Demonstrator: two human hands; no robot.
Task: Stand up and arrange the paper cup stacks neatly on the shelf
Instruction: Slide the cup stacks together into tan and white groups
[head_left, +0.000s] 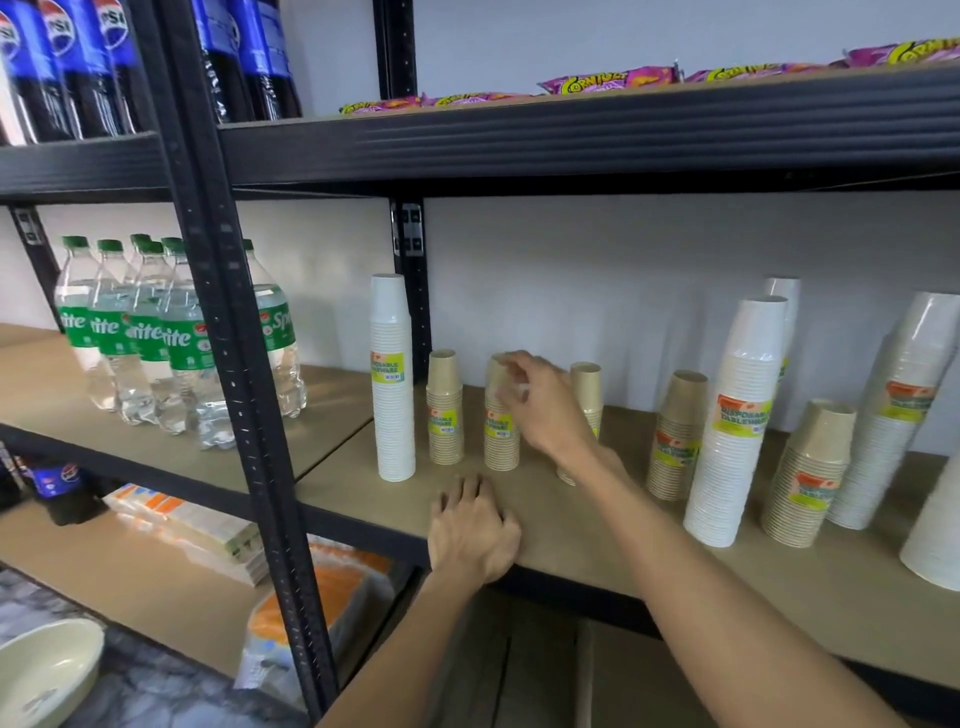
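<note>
On the shelf (358, 480) edge the left hand (472, 530) lies flat-fingered, bare board ahead — right hand (543, 402) curls blurred fingers (519, 364) at a labelled kraft cup stack (500, 447), grip unclear.

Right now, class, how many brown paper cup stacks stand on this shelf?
5 brown stacks: one beside the tall white stack, one at the right hand, one behind that arm, two further right. More may sit off-frame.

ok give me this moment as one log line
phase: arranging | right grip: at top of brown cup stack, hold blurred | left grip: resting on shelf | leftmost white stack: upright
</note>
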